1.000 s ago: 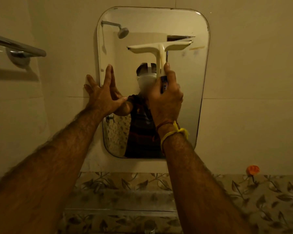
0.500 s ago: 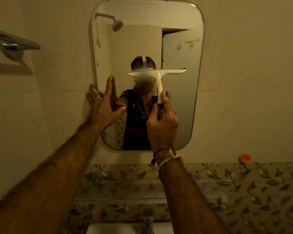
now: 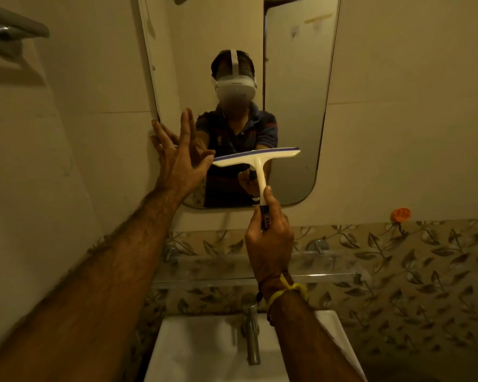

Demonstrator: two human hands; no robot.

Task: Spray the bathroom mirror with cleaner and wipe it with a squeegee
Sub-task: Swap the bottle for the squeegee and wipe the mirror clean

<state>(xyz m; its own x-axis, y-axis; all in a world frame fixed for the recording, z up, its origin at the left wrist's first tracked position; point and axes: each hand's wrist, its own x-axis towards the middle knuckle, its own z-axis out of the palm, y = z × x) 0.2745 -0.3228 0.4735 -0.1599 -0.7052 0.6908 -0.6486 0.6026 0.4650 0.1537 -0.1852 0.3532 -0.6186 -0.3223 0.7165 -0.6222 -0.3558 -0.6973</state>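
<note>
Head view: right hand [image 3: 269,241] gripping the squeegee [image 3: 255,159] by its handle, blade low on the mirror [image 3: 295,86], tilted slightly. Left hand [image 3: 178,158] fingers spread wide, flat at mirror's lower-left edge, above sink [image 3: 193,351].
</note>
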